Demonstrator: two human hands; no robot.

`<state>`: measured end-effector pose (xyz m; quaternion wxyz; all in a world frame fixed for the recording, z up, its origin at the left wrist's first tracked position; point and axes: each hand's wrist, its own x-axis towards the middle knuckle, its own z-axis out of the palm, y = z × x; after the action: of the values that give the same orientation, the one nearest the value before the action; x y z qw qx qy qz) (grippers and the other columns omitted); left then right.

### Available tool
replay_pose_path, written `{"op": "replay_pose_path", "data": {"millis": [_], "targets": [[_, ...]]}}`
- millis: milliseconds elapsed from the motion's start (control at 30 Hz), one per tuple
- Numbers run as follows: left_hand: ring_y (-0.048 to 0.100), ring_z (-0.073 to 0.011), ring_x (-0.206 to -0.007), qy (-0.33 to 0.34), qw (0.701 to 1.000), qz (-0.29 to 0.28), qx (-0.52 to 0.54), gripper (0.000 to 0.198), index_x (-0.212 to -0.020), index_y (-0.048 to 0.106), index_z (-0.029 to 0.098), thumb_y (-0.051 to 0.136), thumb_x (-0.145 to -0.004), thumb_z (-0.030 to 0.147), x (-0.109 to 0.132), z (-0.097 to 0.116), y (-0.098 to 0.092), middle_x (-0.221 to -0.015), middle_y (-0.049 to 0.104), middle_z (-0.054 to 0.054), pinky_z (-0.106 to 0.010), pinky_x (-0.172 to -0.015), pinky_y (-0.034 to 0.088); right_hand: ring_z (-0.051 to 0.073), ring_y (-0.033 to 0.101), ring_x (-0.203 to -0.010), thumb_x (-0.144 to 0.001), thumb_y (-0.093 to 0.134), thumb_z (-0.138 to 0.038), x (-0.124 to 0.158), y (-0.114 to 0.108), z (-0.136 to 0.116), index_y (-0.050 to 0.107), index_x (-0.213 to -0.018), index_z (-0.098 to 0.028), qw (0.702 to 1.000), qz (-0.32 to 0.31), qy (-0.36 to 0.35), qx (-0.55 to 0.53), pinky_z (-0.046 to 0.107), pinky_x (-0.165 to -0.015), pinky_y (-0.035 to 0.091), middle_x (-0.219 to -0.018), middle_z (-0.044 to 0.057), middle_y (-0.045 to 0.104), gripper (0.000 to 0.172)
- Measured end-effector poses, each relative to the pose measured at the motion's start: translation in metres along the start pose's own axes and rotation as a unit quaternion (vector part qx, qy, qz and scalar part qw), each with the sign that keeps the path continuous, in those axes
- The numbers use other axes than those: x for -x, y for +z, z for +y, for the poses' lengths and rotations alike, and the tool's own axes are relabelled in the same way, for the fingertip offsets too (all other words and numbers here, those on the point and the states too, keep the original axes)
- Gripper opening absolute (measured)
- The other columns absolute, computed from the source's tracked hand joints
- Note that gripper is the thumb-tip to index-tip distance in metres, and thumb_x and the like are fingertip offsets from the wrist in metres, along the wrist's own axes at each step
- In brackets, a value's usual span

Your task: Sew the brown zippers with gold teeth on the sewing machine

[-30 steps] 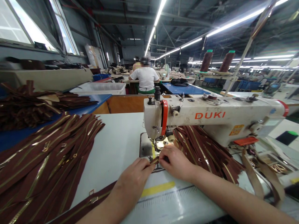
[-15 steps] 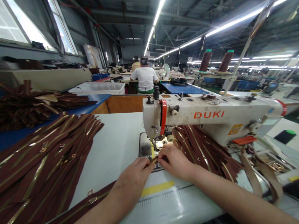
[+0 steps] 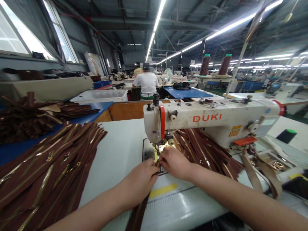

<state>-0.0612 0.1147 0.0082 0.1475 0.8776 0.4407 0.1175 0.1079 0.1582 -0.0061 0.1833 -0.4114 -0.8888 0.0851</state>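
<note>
A brown zipper strip (image 3: 137, 215) hangs from beneath my left hand (image 3: 141, 178) toward the table's front edge. The fingers of that hand are closed on its end, just in front of the needle area. Facing it, my right hand (image 3: 174, 162) pinches the same end, fingertips almost touching those of the left. Both hands are at the needle plate (image 3: 148, 152) of a white sewing machine (image 3: 185, 117). The exact grip is partly hidden behind the fingers. Yellow tape (image 3: 163, 191) and a ruler scale lie on the table below the hands.
A heap of brown zippers (image 3: 48, 173) covers the left of the table (image 3: 115, 141). More zippers (image 3: 199, 149) lie under the machine arm. At right are a tray of metal rings (image 3: 274, 163) and a beige strap (image 3: 250, 170). A person (image 3: 146, 83) sits ahead.
The zipper's trailing length has swung from the lower left to nearly straight below my left hand. Both hands stay together at the needle, the left turned slightly. The view has shifted a little.
</note>
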Motion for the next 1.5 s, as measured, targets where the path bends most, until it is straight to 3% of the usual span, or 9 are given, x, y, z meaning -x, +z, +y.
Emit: {"op": "replay_pose_path", "data": {"millis": [67,233,333,467,767,1000,1233,1500], "targets": [[0.058,-0.0186,-0.087,0.009,1.000,-0.006,0.026,0.027,-0.087,0.066,0.017,0.041,-0.083,0.008,-0.002,0.000,0.000,-0.089,0.060,-0.006,-0.031,-0.080,0.048,0.019,0.052,-0.083,-0.082,0.053,-0.013,-0.002,-0.001,0.001,0.062,-0.075,-0.016,1.000,0.000,-0.005,-0.002,0.029,-0.075,0.038,-0.081,0.005,0.060,0.012],[0.056,-0.0177,-0.083,0.049,0.997,0.050,0.023,0.029,-0.090,0.064,0.017,0.038,-0.085,0.006,0.002,-0.007,0.016,-0.087,0.059,-0.006,-0.029,-0.076,0.049,0.018,0.052,-0.085,-0.081,0.056,-0.013,-0.002,0.002,0.003,0.062,-0.076,-0.017,1.000,0.004,0.001,-0.014,0.028,-0.077,0.038,-0.082,0.004,0.061,0.008],[0.054,-0.0195,-0.084,0.063,0.995,0.077,-0.016,0.027,-0.095,0.062,0.017,0.038,-0.086,0.007,0.006,-0.010,0.024,-0.089,0.058,-0.007,-0.033,-0.076,0.049,0.018,0.053,-0.086,-0.080,0.056,-0.012,-0.001,0.005,0.003,0.063,-0.077,-0.017,1.000,0.012,0.018,-0.023,0.028,-0.079,0.038,-0.084,0.004,0.061,0.009],[0.052,-0.0241,-0.100,0.128,0.980,0.110,-0.103,0.030,-0.104,0.060,0.015,0.041,-0.083,0.005,0.009,-0.012,0.026,-0.104,0.060,-0.010,-0.041,-0.089,0.046,0.018,0.054,-0.086,-0.081,0.054,-0.011,0.000,0.008,0.001,0.064,-0.078,-0.017,0.998,0.026,0.043,-0.028,0.028,-0.078,0.039,-0.084,0.005,0.062,0.012],[0.053,-0.0268,-0.115,0.200,0.948,0.048,-0.245,0.044,-0.119,0.053,0.004,0.038,-0.078,0.003,0.011,-0.020,0.027,-0.120,0.060,-0.017,-0.040,-0.098,0.043,0.019,0.056,-0.085,-0.081,0.053,-0.011,-0.002,0.011,0.000,0.064,-0.076,-0.017,0.996,0.043,0.069,-0.034,0.028,-0.074,0.040,-0.082,0.006,0.064,0.013],[0.053,-0.0273,-0.116,0.193,0.945,0.031,-0.264,0.039,-0.116,0.057,0.002,0.040,-0.081,0.004,0.009,-0.013,0.023,-0.121,0.059,-0.019,-0.038,-0.100,0.041,0.016,0.058,-0.085,-0.084,0.052,-0.009,0.008,0.004,0.003,0.065,-0.083,-0.017,0.995,0.058,0.061,-0.061,0.024,-0.076,0.042,-0.086,0.005,0.066,0.015],[0.056,-0.0253,-0.112,0.136,0.951,0.087,-0.263,0.036,-0.116,0.057,0.002,0.036,-0.087,0.004,0.000,-0.013,0.029,-0.119,0.061,-0.016,-0.037,-0.096,0.045,0.018,0.055,-0.085,-0.089,0.050,-0.016,0.039,0.002,-0.003,0.065,-0.084,-0.016,0.995,0.065,-0.065,-0.042,0.029,-0.079,0.045,-0.084,0.006,0.065,0.016],[0.057,-0.0233,-0.110,0.124,0.954,0.120,-0.245,0.034,-0.112,0.059,0.004,0.036,-0.087,0.003,-0.009,-0.011,0.026,-0.115,0.064,-0.014,-0.036,-0.096,0.046,0.019,0.053,-0.086,-0.091,0.047,-0.017,0.032,0.002,-0.002,0.064,-0.087,-0.016,0.994,0.041,-0.095,0.032,0.029,-0.080,0.046,-0.087,0.006,0.064,0.017]]}}
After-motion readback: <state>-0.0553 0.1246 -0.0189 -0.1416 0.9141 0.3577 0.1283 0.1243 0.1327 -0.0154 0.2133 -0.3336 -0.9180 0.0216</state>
